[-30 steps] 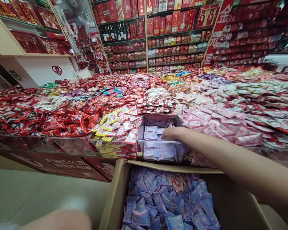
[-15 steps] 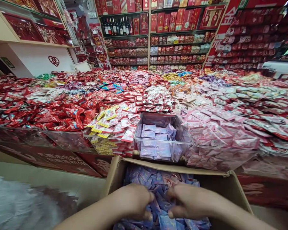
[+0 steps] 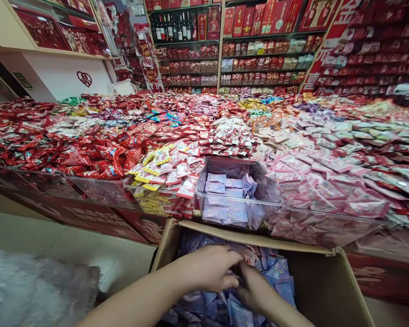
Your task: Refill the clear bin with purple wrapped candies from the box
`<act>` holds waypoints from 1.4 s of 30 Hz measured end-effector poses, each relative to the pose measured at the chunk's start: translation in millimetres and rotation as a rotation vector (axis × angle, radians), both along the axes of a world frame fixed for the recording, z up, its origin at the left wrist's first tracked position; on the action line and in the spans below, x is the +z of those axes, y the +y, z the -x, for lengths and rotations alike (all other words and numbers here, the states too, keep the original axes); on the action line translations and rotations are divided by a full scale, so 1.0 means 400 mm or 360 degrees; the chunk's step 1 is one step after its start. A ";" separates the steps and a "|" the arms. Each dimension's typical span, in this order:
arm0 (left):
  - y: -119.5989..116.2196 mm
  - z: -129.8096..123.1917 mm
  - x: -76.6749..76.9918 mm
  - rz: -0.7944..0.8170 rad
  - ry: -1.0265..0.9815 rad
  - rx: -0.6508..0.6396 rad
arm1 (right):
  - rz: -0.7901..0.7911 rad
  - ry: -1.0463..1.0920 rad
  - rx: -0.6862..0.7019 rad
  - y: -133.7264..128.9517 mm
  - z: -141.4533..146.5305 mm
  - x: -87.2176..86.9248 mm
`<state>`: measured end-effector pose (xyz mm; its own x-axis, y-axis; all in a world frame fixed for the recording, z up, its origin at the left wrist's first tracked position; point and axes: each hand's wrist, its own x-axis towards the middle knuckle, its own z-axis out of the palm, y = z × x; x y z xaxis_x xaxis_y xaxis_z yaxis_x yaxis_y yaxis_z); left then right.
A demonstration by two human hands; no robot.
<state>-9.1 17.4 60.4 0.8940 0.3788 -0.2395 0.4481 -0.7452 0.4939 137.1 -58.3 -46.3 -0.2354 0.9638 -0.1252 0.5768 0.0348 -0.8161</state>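
Both hands are inside an open cardboard box (image 3: 356,281) full of small purple-blue packets (image 3: 279,277). My left hand (image 3: 216,268) reaches over the packets with its fingers bent, its fingertips close to my right hand. Lower and to the right, my right hand (image 3: 254,286) is turned inward among the packets, its fingers partly hidden. Whether either hand grips a packet cannot be made out. Behind the box, a clear plastic bin (image 3: 266,197) holds stacked lilac packets (image 3: 225,195) in its front part.
Beside the bin lie yellow-and-white packets (image 3: 162,168) on the left and pink packets (image 3: 320,181) on the right. Red packets (image 3: 88,156) are heaped farther left. Shelves (image 3: 220,45) of bottles and boxes stand behind. A blurred white bundle (image 3: 37,290) is at lower left.
My left hand has moved right and up, and my right hand has turned inward, so the two hands are now close together. The camera view has shifted slightly.
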 end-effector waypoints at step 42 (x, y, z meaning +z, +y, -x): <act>-0.016 -0.025 0.070 0.1607 -0.1565 0.0835 | -0.0512 0.0245 -0.0659 -0.006 -0.084 0.358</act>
